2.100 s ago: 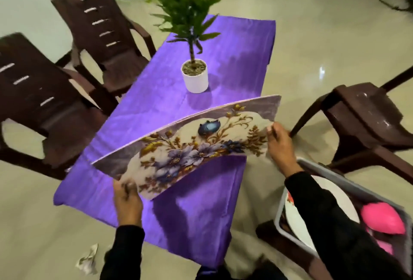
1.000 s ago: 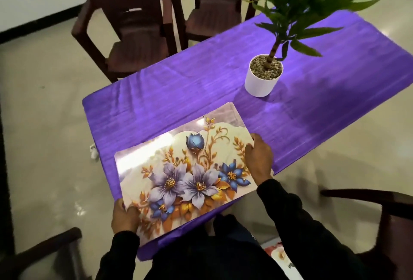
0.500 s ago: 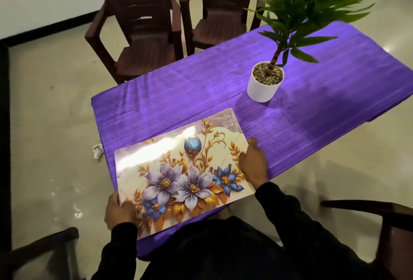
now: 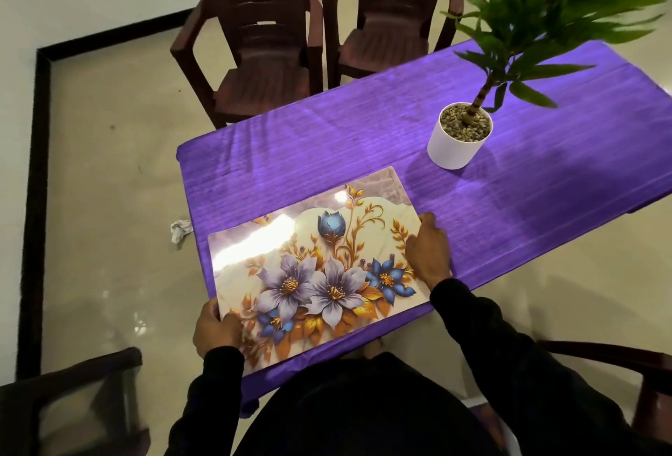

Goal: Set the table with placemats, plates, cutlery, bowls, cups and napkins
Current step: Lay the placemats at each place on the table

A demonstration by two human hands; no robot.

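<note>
The desk (image 4: 363, 135) is seen from above, draped in a shiny purple cloth (image 4: 527, 208) that hangs over its edges. Two dark brown plastic chairs (image 4: 262, 37) are drawn up side by side at its far edge, and parts of two more chairs are glimpsed at the bottom corners of the view.

A potted plant (image 4: 460, 137) is stood on the cloth towards the right — a white round pot filled with pebbles, from which a thin stem and long green leaves rise out of the top of the view.

The placemat (image 4: 316, 266) is laid flat on the near left corner of the desk, its glossy surface printed with purple and blue flowers and gold leaves. Its near edge lies along the desk's near edge, and its left near corner juts slightly past the cloth.

The mat's right short edge is gripped by the right hand (image 4: 429, 255): the fingers are curled together over the top, with the thumb hidden. The left near corner is pinched by the left hand (image 4: 216, 330), thumb on the printed face and fingers underneath. Both arms are covered in black sleeves.

A small crumpled white scrap (image 4: 180, 230) is seen on the floor, just beside the desk's left end.
</note>
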